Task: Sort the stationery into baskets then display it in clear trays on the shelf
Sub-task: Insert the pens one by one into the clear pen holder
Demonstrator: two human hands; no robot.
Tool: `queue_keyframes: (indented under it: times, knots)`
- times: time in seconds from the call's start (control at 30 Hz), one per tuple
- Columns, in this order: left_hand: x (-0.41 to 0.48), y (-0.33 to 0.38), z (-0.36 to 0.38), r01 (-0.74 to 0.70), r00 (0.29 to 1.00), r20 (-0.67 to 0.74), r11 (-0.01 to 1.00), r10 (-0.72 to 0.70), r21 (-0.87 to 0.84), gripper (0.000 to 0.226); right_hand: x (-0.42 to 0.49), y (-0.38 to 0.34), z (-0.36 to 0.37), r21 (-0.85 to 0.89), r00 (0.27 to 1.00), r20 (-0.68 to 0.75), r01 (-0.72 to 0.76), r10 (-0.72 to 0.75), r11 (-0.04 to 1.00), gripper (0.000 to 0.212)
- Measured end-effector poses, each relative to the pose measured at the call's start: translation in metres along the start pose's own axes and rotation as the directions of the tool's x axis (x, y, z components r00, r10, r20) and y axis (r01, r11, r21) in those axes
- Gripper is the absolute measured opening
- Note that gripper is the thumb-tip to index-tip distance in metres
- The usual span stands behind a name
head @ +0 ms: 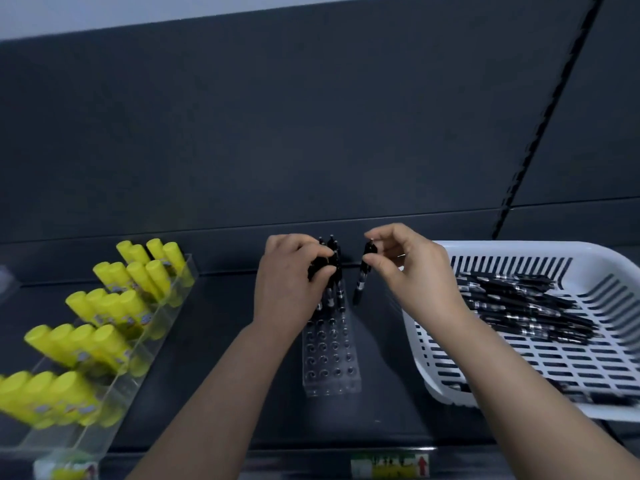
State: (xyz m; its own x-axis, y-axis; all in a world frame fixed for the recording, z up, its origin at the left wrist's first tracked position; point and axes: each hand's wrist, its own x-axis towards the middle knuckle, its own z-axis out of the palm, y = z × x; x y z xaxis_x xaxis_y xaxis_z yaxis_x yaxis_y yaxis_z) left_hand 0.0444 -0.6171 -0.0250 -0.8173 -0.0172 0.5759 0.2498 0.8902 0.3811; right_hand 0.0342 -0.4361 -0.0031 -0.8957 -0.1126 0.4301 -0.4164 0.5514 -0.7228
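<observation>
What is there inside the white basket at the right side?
Many black pens lie in a loose pile inside the white basket. The right forearm covers its near left corner, so what lies there cannot be seen.

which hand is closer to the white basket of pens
Right. The right hand, pinching a black pen, is just beside the white basket's left rim. The left hand is farther off, gripping a bunch of pens over the clear pen holder.
</observation>
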Motion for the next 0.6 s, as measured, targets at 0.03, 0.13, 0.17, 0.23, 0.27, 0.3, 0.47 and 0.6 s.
queue_keyframes:
  times: [0.03, 0.13, 0.17, 0.23, 0.27, 0.3, 0.47, 0.6]
  knots:
    - [-0.001, -0.002, 0.001, -0.008, 1.0, -0.004, 1.0, 0.008, -0.006, 0.021, 0.001, -0.001, 0.002, 0.006, 1.0, -0.003, 0.0, 0.0, 1.0, 0.022]
    - [-0.001, -0.004, 0.001, -0.013, 1.0, 0.007, 1.0, 0.013, -0.011, 0.022, 0.003, -0.004, 0.007, 0.03, 1.0, -0.018, 0.006, -0.005, 1.0, 0.021]
    - [-0.001, -0.004, 0.0, -0.004, 1.0, 0.018, 1.0, 0.004, -0.012, 0.021, 0.003, -0.006, 0.009, 0.037, 1.0, -0.017, 0.008, -0.008, 0.999, 0.021]
    - [-0.001, -0.005, -0.002, 0.014, 0.999, 0.037, 1.0, -0.014, -0.003, 0.021, 0.003, -0.008, 0.013, 0.037, 1.0, -0.003, 0.017, -0.017, 0.999, 0.02]
    - [-0.002, -0.005, -0.003, 0.016, 0.999, 0.044, 1.0, -0.016, -0.001, 0.022, 0.003, -0.009, 0.016, 0.023, 1.0, 0.012, 0.023, -0.023, 0.999, 0.02]
    - [-0.002, -0.005, -0.005, 0.017, 0.998, 0.054, 1.0, -0.016, -0.009, 0.023, 0.004, -0.009, 0.018, 0.005, 0.999, 0.031, 0.028, -0.028, 1.0, 0.019]
    - [-0.004, -0.003, -0.011, 0.047, 0.993, 0.11, 0.995, -0.037, -0.091, 0.038, 0.005, -0.006, 0.034, -0.084, 0.989, 0.148, 0.027, -0.014, 0.996, 0.028]
    - [-0.005, -0.003, -0.014, 0.094, 0.993, 0.09, 0.988, -0.083, -0.124, 0.035, 0.001, -0.003, 0.039, -0.125, 0.978, 0.206, -0.007, 0.032, 0.992, 0.045]
